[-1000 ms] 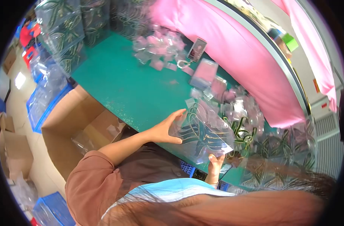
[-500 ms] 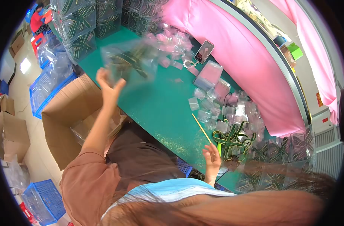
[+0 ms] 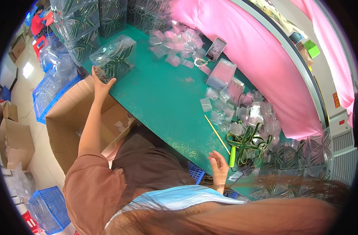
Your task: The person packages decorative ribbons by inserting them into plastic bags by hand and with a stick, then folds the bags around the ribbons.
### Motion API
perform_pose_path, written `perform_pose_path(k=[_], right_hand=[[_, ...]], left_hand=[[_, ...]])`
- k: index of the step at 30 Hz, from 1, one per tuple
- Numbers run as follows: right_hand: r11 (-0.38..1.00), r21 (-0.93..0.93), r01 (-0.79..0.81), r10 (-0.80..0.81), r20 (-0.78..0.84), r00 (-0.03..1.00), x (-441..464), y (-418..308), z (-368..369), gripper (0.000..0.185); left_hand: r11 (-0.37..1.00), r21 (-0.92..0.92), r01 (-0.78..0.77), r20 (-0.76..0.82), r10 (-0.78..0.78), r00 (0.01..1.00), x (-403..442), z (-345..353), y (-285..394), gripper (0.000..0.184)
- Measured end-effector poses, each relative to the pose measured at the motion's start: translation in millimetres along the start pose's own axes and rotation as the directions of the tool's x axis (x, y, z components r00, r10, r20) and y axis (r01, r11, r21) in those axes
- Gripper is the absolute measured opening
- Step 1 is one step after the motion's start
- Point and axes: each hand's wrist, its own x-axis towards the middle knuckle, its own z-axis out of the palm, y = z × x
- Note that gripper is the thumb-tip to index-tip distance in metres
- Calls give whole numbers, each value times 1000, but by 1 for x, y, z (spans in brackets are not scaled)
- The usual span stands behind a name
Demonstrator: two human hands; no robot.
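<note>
At the table's far left end, my left hand grips the near edge of a clear plastic bag with a dark green ribbon piece inside. The bag lies at the green table top, beside stacked bags of similar pieces. My right hand rests near the front edge, fingers apart and slightly curled, with nothing in it. Just right of it are a bright green-handled tool, a thin yellow stick and a loose green ribbon bow.
Small clear and pink packets lie along the back, near a phone and a plastic box. An open cardboard box stands below the left edge. Blue baskets are on the floor. A seated person is far left.
My left hand has carried the bag from the right side to the far left, where it is now lower and still held. My right hand has let go of the bag.
</note>
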Motion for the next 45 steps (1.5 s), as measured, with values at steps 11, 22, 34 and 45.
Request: perform_pose_path(k=[11, 22, 34, 45], right_hand=[[995, 60, 82, -77, -91, 993, 34, -21, 38, 33], [201, 963, 179, -845, 78, 530, 50, -282, 87, 30], [-332, 929, -162, -867, -233, 441, -6, -277, 91, 5], [258, 964, 67, -939, 267, -219, -32, -208, 6, 19]], left_hand=[[999, 2, 54, -80, -54, 995, -10, -7, 31, 102], [333, -861, 385, 506, 649, 569, 1, -46, 386, 38], [213, -764, 609, 639, 383, 667, -51, -82, 437, 27], [-84, -669, 738, 170, 950, 261, -14, -62, 418, 33]])
